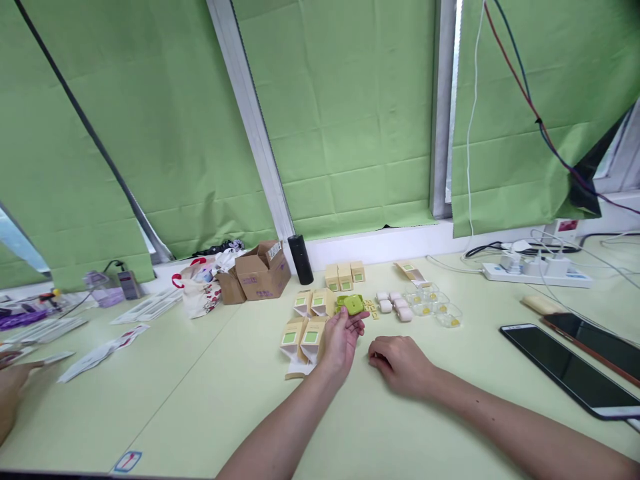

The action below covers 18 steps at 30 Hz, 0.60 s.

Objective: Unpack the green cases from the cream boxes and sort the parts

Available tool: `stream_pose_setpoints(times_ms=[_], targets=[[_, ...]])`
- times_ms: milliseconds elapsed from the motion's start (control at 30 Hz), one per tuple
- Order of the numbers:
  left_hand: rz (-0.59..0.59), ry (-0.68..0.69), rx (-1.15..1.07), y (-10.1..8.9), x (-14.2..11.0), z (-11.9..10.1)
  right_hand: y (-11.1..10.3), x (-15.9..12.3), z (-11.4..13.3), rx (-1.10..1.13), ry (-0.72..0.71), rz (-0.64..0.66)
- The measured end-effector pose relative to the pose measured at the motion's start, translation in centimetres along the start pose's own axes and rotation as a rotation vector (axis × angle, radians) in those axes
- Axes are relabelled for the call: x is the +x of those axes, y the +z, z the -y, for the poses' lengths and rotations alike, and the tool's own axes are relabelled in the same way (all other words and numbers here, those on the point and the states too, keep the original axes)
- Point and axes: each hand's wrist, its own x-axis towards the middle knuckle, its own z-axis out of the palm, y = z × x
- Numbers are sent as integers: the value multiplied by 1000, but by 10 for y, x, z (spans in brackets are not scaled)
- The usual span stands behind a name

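Observation:
My left hand point(343, 341) is turned partly palm up, its thumb against the lower edge of a small lime-green case point(353, 305) and its fingers curled beneath. Behind that case shows more green, partly covered. My right hand point(403, 365) rests on the table with its fingers curled in; whatever they hold, if anything, is hidden. Just beyond my hands lie small yellow pieces point(371, 308), several pale pink cases point(399, 305) and clear plastic cups point(434, 305) with yellow bits inside. Left of my left hand stand open cream boxes point(301, 333) with green squares.
Closed cream boxes point(345, 275), a black cylinder point(300, 260) and a brown carton point(263, 270) stand at the back. To the right are a power strip point(537, 275) with cables and a dark-screened phone point(570, 367). Another person's hand point(15, 393) is at far left.

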Motion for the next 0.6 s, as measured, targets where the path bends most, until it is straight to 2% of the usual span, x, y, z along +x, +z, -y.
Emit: stream_pose_setpoints(times_ms=[100, 200, 267, 433, 533, 600], targets=[[3, 0, 9, -2, 2, 1, -3, 0, -1, -11, -38, 11], [-19, 38, 144, -6, 5, 4, -5, 0, -1, -23, -64, 22], [-49, 124, 342, -8, 6, 5, -6, 0, -2, -13, -70, 21], [-72, 469, 1020, -10, 0, 1, -6, 0, -4, 16, -81, 16], [10, 594, 1395, -8, -6, -6, -6, 0, -5, 16, -91, 16], [71, 627, 1584, -6, -8, -11, -6, 0, -5, 13, -92, 17]])
